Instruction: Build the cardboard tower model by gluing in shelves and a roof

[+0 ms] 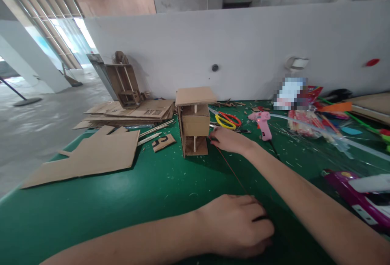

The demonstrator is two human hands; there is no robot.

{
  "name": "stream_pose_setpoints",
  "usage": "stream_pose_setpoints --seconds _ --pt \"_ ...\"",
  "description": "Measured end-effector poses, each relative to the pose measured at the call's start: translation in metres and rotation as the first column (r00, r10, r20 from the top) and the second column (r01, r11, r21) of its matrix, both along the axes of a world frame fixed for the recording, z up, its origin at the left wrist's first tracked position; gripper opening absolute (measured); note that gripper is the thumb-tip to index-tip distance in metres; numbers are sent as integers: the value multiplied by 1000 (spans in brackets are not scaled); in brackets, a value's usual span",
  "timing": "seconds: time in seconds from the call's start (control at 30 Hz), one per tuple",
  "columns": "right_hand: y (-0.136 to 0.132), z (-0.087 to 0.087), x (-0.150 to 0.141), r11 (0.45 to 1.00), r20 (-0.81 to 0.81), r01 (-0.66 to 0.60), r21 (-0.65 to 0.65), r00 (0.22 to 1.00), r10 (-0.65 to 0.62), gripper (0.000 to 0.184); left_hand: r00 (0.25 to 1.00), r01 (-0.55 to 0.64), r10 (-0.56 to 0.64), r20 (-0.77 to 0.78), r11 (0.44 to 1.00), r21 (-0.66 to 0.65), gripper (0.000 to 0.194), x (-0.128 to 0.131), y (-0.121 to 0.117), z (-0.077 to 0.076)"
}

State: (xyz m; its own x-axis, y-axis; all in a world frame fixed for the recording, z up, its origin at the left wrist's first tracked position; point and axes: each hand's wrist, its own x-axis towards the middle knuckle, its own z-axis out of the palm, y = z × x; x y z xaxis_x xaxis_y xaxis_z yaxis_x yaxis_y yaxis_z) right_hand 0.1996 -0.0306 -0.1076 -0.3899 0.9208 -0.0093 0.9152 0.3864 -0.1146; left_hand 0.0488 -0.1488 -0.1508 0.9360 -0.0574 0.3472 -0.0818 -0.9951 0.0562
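A thin red string [230, 168] runs taut over the green table between my two hands. My left hand [239, 226] is closed around its near end, low in the view, with its fingertips partly hidden. Farther off, my right hand [227, 139] pinches the far end beside a small upright cardboard structure [195, 126]. That structure has a flat top, a box-like middle part and thin white sticks in its gaps. Whether my right fingertips touch its side I cannot tell. Just behind my right hand lie scissors [225, 121] with yellow and red handles.
A pink glue gun [264, 126] stands right of the scissors. Cut cardboard [91, 153] and thin sticks [156, 128] lie at left, before a cardboard stack [131, 110]. Bagged sticks [304, 122], a phone [289, 92] and a purple device [353, 196] are at right. A white wall [183, 53] rises behind.
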Motion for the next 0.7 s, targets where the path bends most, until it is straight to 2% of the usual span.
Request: stream_pose_setpoints --seconds 0.1,0.23,0.3,0.37,0.47,0.53,0.6,0.7 --pt "-7 7 8 999 0 -23 -30 1000 23 23 1000 -4 4 -11 1000 -1 28 0 0 1" --pt "-20 25 35 997 -2 -15 -75 1000 15 20 1000 -11 11 -14 1000 8 28 -1 0 1" --pt "-25 37 51 992 -36 100 -71 994 -103 16 1000 -10 10 -16 1000 8 28 -1 0 2" --pt "-28 47 65 972 -121 236 -7 964 -235 12 1000 -10 10 -19 1000 3 28 -1 0 2" --pt "-33 56 76 890 -283 455 -16 852 -440 16 1000 -19 19 -13 1000 -7 29 -1 -1 2" --pt "-35 59 76 849 -356 525 -54 785 -508 18 1000 -23 23 4 1000 -12 29 -1 -1 1" --pt "-37 60 73 863 -392 498 -80 781 -487 20 999 -26 26 26 1000 -9 29 -2 -1 1" --pt "-40 61 67 914 -394 374 -154 825 -404 23 998 -30 29 62 999 20 28 -2 -1 2"
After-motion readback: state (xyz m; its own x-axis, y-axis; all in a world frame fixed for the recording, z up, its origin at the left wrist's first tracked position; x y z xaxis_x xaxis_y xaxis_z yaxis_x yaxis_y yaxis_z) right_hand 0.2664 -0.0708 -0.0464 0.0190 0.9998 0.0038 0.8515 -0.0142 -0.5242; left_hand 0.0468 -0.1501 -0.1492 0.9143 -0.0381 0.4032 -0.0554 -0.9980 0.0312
